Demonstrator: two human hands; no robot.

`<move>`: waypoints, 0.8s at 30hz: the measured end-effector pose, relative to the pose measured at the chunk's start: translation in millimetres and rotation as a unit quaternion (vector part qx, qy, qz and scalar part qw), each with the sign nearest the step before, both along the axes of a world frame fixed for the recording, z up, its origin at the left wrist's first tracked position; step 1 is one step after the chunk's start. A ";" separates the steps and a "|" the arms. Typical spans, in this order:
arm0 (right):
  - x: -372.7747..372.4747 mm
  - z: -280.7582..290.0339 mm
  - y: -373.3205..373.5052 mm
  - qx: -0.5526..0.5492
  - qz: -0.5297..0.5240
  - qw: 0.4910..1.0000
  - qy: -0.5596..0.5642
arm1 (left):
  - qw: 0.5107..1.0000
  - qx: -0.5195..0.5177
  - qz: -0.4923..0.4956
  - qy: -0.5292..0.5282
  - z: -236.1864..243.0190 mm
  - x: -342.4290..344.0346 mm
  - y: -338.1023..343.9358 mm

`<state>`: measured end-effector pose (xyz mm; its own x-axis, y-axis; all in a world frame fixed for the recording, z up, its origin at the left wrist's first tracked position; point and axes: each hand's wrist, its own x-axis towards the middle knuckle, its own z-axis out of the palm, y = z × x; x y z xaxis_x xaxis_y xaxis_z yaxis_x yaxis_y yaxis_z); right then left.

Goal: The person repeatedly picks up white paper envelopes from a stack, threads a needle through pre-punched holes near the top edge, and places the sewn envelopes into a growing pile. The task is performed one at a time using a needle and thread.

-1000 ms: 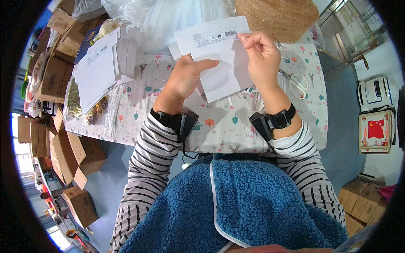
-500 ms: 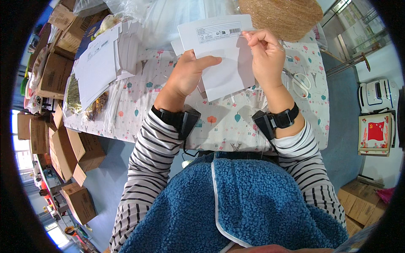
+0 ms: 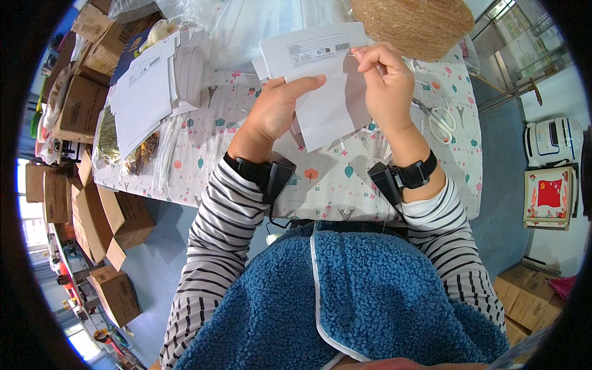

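A white printed card (image 3: pixel 330 117), perhaps a flattened box, is raised above the table at the centre. My left hand (image 3: pixel 274 108) grips it at the left, with the thumb lying across its face and the other fingers hidden behind. Close to the card's upper right edge, the fingers of my right hand (image 3: pixel 391 86) are pinched together. A thin, pale sliver seems to stick out from the fingertips, too small to name. Scissors with white handles (image 3: pixel 442 126) lie just right of my right wrist.
The table (image 3: pixel 259 191) wears a patterned cloth. A stack of white cards (image 3: pixel 142 98) stands at the left, beside pale thin strips (image 3: pixel 163 154). Clear plastic bags (image 3: pixel 253 31) and a bundle of brown fibre (image 3: pixel 413 24) lie at the back. Cardboard boxes (image 3: pixel 126 216) fill the left floor.
Both hands and the card have barely shifted. My right hand has edged slightly left, still pinched, and the card's lower end sits a little lower.
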<state>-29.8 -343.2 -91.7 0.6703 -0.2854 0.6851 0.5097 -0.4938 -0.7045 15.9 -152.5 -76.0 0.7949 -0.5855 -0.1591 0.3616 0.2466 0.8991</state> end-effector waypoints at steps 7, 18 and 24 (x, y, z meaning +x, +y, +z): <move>1.2 2.2 0.9 -0.098 -0.037 0.993 -0.056 | 1.000 0.000 0.000 -0.021 -3.6 -0.1 1.1; 1.5 -1.9 -1.9 0.040 0.062 0.997 -0.004 | 0.998 -0.053 0.012 0.007 -8.8 5.9 2.4; 1.8 -2.0 -1.5 0.043 0.069 0.997 -0.003 | 0.998 -0.055 0.020 0.020 -6.4 4.2 2.9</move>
<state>-28.1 -344.7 -93.7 0.7034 -0.2479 0.6662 0.5730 -0.3568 -0.7378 20.1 -149.5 -82.4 0.8121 -0.5694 -0.1272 0.3843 0.3579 0.8510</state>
